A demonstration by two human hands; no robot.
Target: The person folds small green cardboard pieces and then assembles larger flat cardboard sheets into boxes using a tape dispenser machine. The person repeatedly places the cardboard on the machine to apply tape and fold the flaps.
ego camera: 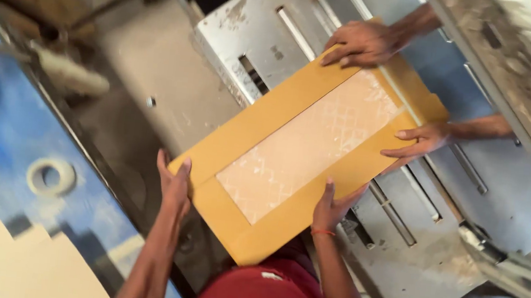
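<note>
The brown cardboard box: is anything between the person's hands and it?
Nothing visible is. The left hand presses flat on the near left edge of the brown cardboard box, and the right hand grips its near right edge. At the far end, another person's hand and their other hand touch it too.

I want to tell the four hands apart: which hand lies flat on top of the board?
The co-worker's hand at the far corner of the brown board rests palm-down on top; the other three grip the board's edges.
</note>
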